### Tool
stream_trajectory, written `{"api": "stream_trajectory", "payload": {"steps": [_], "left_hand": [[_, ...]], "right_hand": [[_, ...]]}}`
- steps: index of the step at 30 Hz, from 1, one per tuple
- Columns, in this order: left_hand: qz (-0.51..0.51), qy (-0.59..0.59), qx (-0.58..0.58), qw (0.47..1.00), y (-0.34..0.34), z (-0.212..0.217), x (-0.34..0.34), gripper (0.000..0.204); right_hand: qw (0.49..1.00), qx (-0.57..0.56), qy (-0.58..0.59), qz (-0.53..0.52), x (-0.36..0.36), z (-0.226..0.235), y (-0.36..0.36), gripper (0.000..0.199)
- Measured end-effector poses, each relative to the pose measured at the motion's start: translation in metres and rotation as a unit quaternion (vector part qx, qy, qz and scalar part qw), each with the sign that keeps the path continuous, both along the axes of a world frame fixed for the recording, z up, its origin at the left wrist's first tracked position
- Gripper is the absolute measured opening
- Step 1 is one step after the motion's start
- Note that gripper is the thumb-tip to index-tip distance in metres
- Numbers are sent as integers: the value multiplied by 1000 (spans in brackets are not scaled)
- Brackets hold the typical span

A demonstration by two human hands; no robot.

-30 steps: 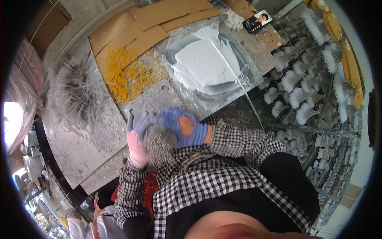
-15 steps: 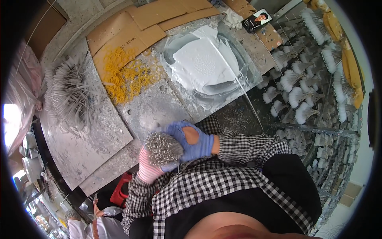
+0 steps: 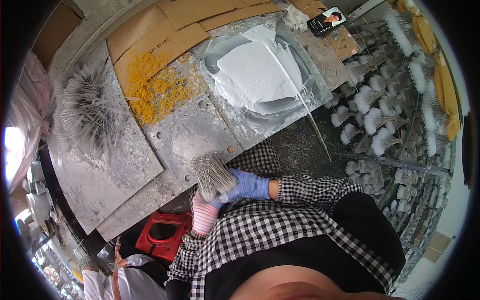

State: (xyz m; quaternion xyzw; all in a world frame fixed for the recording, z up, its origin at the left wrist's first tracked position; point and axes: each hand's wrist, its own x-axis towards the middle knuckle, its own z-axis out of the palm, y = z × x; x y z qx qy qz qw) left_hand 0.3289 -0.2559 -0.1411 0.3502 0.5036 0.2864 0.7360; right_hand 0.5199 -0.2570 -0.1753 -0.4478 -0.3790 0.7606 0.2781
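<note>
Bundle: I hold a thick bundle of thin grey-white sticks (image 3: 212,175) upright at the near edge of the paint-spattered grey worktable (image 3: 125,175), its upper ends fanning out a little.
Right hand: my right hand in its blue glove (image 3: 248,186) wraps the bundle's lower part, fingers curled tight round it.
Left hand: my left hand in the pink striped glove (image 3: 204,216) sits under and behind the bundle; how those fingers lie I cannot tell, since the sticks hide them.
Doing it well: I judge the grip should stay even all round so no stick slips out, with the ends kept level.
Nearby: loose yellow rubber bands (image 3: 155,90) lie on cardboard farther off; a tray of white paste (image 3: 260,75) is beyond them.
</note>
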Motion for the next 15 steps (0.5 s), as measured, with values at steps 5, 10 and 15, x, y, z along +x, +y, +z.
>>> {"api": "stream_trajectory", "payload": {"steps": [5,10,15], "left_hand": [[-32,120,33,992,0,8,-1,36],[-32,196,126,972,14,41,-23,34],[-81,308,234,918,12,50,-71,30]], "right_hand": [[985,133,-111,-10,-2,-6,-8,100],[922,354,-155,-26,25,10,-9,74],[946,282,-152,49,62,55,-6,66]]}}
